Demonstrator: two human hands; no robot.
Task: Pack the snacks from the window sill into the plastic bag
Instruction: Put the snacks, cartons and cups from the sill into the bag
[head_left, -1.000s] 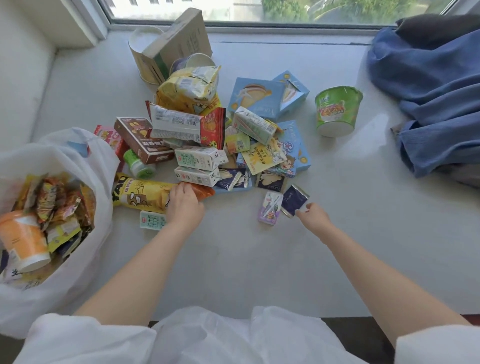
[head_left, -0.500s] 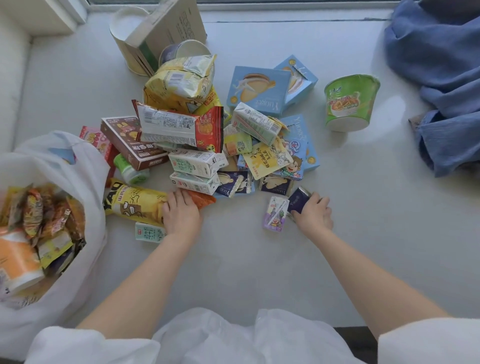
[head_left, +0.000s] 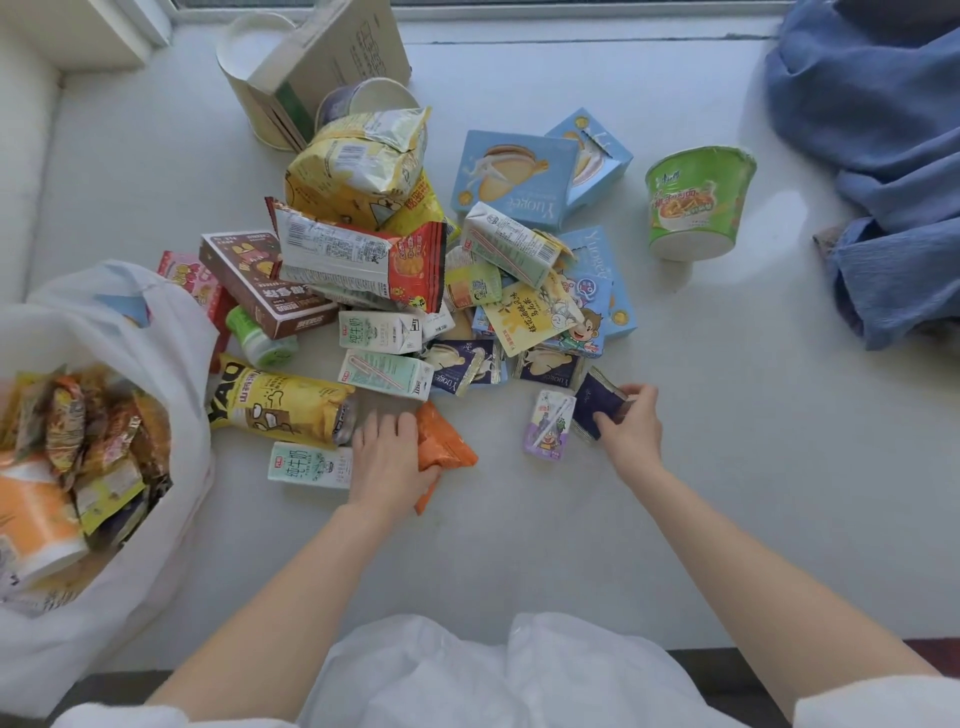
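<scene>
A heap of snack packets, milk cartons and boxes lies on the white window sill. My left hand grips an orange packet at the heap's near edge, just right of a yellow bag and a small milk carton. My right hand pinches a dark purple packet beside a small lilac carton. The white plastic bag stands open at the left, holding several packets and an orange cup.
A green noodle cup stands apart at the right. Blue cloth is bunched at the far right. A cardboard box leans over paper tubs at the back. White fabric lies at the near edge.
My left hand has pulled the orange packet out from under the heap toward me. My right hand reached the dark purple packet and took hold of it.
</scene>
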